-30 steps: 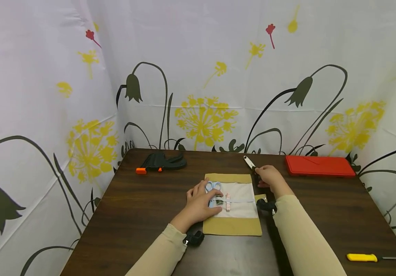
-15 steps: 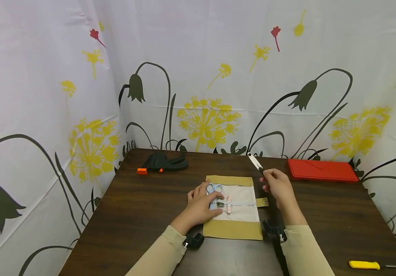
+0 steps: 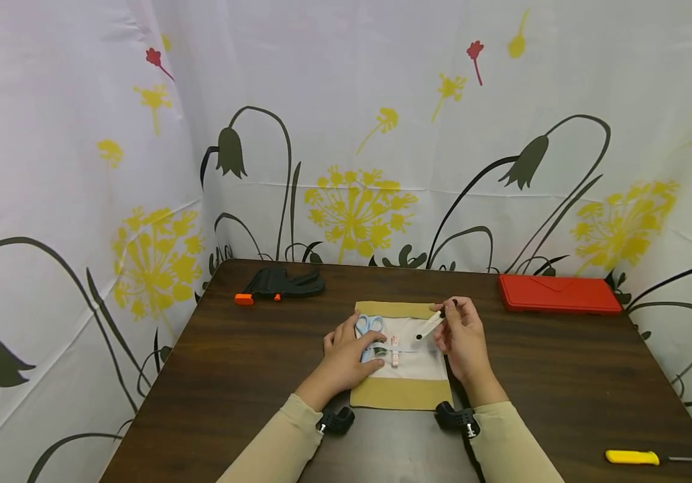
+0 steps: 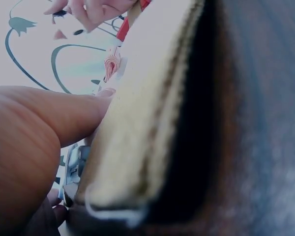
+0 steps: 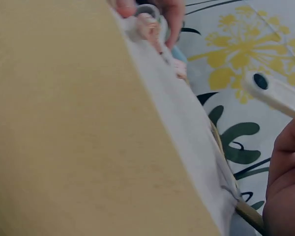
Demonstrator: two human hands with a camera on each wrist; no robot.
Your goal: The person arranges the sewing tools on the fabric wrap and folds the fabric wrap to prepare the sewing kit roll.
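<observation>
A mustard-edged cloth pouch (image 3: pixel 400 396) lies unfolded on the table in the head view, its white lining showing. My left hand (image 3: pixel 340 359) rests on its left side, fingers spread near light blue scissors (image 3: pixel 370 323) and a dark green spool (image 3: pixel 380 351), which it partly covers. Right of the spool, a rolled pink-and-white tape (image 3: pixel 395 352) sits under an elastic band. Over the pouch's upper right, my right hand (image 3: pixel 465 342) pinches a slim white tool with black ends (image 3: pixel 429 327), pointing down-left. The right wrist view shows the tool's white end (image 5: pixel 275 91) apart from the cloth.
A black clamp (image 3: pixel 282 284) with orange tips lies at the back left of the table (image 3: pixel 249 376). At the back right is a red case (image 3: pixel 560 294). A yellow-handled screwdriver (image 3: pixel 632 457) lies front right. A flowered curtain hangs behind.
My right hand has come from beyond the pouch's upper right corner to over the lining. The white tool has swung from pointing up-left to down-left. My left hand stays in place.
</observation>
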